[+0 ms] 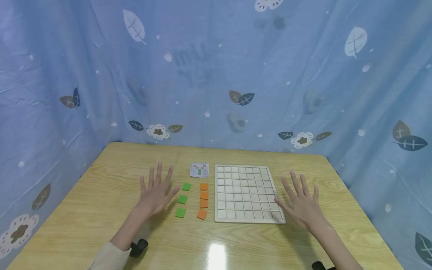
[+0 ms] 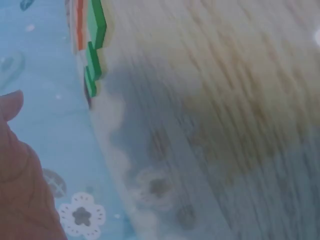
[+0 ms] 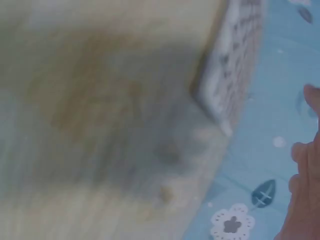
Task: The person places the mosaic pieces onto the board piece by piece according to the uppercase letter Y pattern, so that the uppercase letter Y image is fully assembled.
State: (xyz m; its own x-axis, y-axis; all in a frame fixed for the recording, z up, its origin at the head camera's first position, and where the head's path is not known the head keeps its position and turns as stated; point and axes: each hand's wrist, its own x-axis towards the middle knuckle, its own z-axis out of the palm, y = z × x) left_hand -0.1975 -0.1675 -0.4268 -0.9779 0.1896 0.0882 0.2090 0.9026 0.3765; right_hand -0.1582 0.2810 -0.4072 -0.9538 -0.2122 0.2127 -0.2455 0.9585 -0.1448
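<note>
Left hand (image 1: 156, 194): it is spread, the fingers straight and apart, and it holds nothing; the thumb points toward the green squares, and in the head view its tip comes near the farthest one.
Right hand (image 1: 302, 204): it is also spread and holds nothing; in the head view its thumb overlaps the right edge of the board, but the right wrist view shows the hand apart from it.
Wrists: a black device (image 1: 138, 248) is worn at the left one, below a pale sleeve (image 1: 111, 257); at the right one a second black device (image 1: 318, 266) is partly cut by the frame.
Green squares (image 1: 182, 199): three pieces lie just to the right of the left hand, in a loose column with gaps between them.
Orange squares (image 1: 204, 195): four pieces make a column between the green ones and the board; the nearest piece is turned a little.
Board (image 1: 247, 195): it is pale, with a grid of square cells, and lies flat between the orange squares and the right hand.
Card (image 1: 199, 170): it lies beyond the orange squares, beside the board's far left corner, and shows a small grid with some coloured cells.
Desk (image 1: 182, 247): wood-grained, with a bright reflection near the front.
Curtain (image 1: 202, 75): blue, with leaves and flowers, behind the desk and at both sides.
</note>
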